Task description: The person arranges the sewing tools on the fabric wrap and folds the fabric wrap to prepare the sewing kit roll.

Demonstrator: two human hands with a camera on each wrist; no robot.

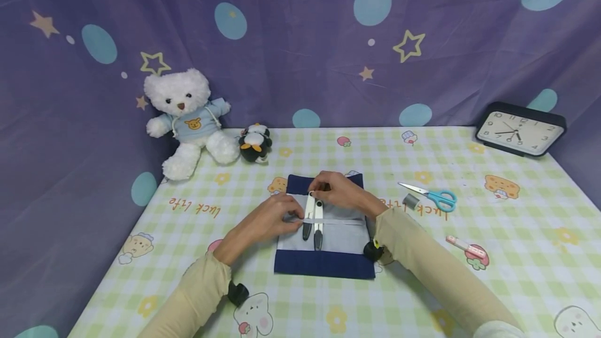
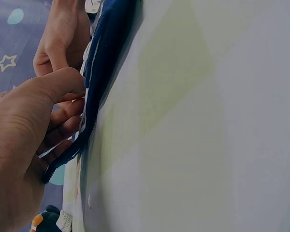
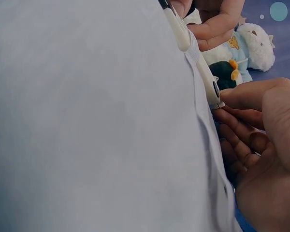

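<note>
A navy-edged cloth organizer (image 1: pixel 324 265) with a grey inner panel lies spread on the table. Two slim white tools with black ends lie side by side on it, crossed by a pale elastic band (image 1: pixel 343 221); their exact kind is unclear. My right hand (image 1: pixel 339 190) pinches the far end of the left white tool (image 1: pixel 310 205), also seen in the right wrist view (image 3: pixel 210 79). Beside that tool, my left hand (image 1: pixel 272 216) pinches the elastic band near its left end. The right white tool (image 1: pixel 319 223) lies untouched under the band. In the left wrist view, cloth partly hides my left fingertips.
Blue-handled scissors (image 1: pixel 440 198) and a small grey roll (image 1: pixel 411 201) lie right of the organizer, with a pink-and-white stick-like item (image 1: pixel 466 246) nearer. A white teddy bear (image 1: pixel 192 124), a penguin plush (image 1: pixel 255 142) and a clock (image 1: pixel 521 130) stand at the back.
</note>
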